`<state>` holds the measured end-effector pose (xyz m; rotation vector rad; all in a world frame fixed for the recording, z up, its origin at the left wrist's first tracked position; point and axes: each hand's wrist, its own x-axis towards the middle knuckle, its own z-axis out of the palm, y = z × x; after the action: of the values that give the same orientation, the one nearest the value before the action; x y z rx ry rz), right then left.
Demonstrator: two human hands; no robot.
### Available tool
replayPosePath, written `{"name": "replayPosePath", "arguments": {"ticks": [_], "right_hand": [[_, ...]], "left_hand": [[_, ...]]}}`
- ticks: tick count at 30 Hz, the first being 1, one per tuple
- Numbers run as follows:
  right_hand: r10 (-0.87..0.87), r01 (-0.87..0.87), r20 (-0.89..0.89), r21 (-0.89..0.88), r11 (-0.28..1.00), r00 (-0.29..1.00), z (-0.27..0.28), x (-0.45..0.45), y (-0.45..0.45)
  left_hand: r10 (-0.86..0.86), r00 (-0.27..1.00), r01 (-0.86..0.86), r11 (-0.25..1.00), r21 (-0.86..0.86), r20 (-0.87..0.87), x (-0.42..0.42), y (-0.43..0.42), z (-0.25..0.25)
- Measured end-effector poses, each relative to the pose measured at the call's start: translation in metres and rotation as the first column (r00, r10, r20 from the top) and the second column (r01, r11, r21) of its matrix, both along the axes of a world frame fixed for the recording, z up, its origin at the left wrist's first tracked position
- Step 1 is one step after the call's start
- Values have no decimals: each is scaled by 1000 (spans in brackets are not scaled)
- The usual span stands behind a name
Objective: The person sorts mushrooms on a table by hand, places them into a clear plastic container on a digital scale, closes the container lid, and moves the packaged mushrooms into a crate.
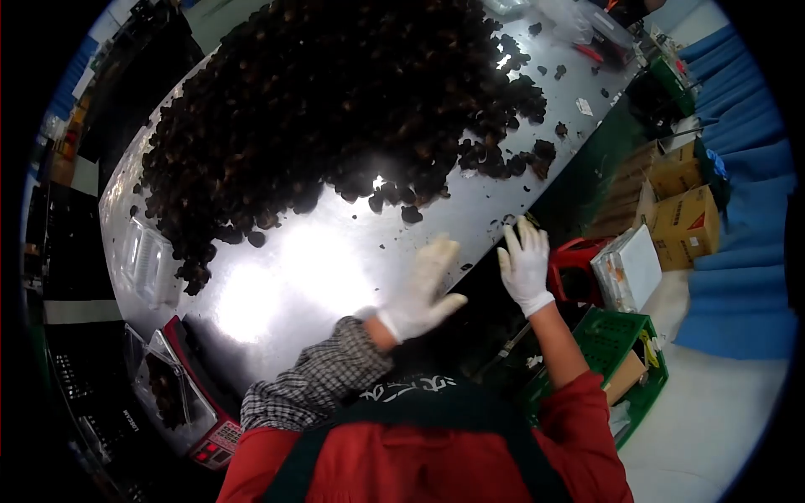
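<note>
Left grip (pixel 422 287) unclenched near 1 dark heap (pixel 335 105); right grip (pixel 527 264) (white-gloved) unclenched beside the table (pixel 558 151) edge.

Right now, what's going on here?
A person has the gloved left hand open, blurred, near the edge of the metal table; the gloved right hand is open beyond it. Neither appears to hold anything. A large heap of dark pieces covers much of the table. At left sits a red scale, loaded.
</note>
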<state>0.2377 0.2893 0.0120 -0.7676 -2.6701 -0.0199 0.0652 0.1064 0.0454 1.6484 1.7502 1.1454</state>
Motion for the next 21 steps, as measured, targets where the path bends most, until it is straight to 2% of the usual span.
{"name": "replayPosePath", "arguments": {"ticks": [2,3,5,8,10,11,12,13,14,15,16,17,18,20,21], "right_hand": [[110,-126,-105,-154,980,988,-2,-37,-3],[197,-212,-145,-96,973,970,-3,-62,-4],[259,-263,-175,1,965,950,-5,-113,-5],[353,-346,-62,95,933,934,-4,-155,14],[358,-361,-154,5,932,921,15,-157,19],[352,-359,-256,23,933,900,30,-150,20],[243,-373,-424,-257,891,872,44,-121,37],[243,-360,-474,-174,916,846,61,-100,41],[176,-271,-459,-148,951,871,64,-75,47],[71,-160,-392,-200,967,917,64,-45,55],[-21,-69,-380,-222,973,925,57,-18,64],[-110,59,-276,-188,980,955,40,13,75],[-212,206,-121,-62,977,970,30,36,74],[-152,134,-133,-134,982,980,16,58,60],[-94,68,-141,-183,981,986,21,50,41]], "left_hand": [[226,970,-226,974,15,-91,-25,-29,-28],[311,941,-316,949,-14,-129,-35,-46,-37],[434,880,-450,892,-45,-195,-42,-73,-42],[488,824,-516,856,-25,-289,-36,-91,-52],[481,811,-515,857,-18,-334,-31,-87,-51],[492,804,-533,845,-39,-333,-30,-85,-52],[466,790,-530,846,-62,-398,-26,-78,-54],[435,772,-525,847,-79,-464,-23,-72,-54],[400,750,-520,849,-96,-526,-19,-64,-54],[343,764,-473,874,-113,-547,-13,-53,-58],[297,833,-400,906,-136,-467,-3,-37,-50],[206,930,-258,956,-140,-306,5,-16,-46],[92,986,-109,987,-119,-137,15,3,-43],[-68,994,68,998,-3,-81,36,32,-33],[-63,996,68,994,83,-60,38,37,-21]]}}
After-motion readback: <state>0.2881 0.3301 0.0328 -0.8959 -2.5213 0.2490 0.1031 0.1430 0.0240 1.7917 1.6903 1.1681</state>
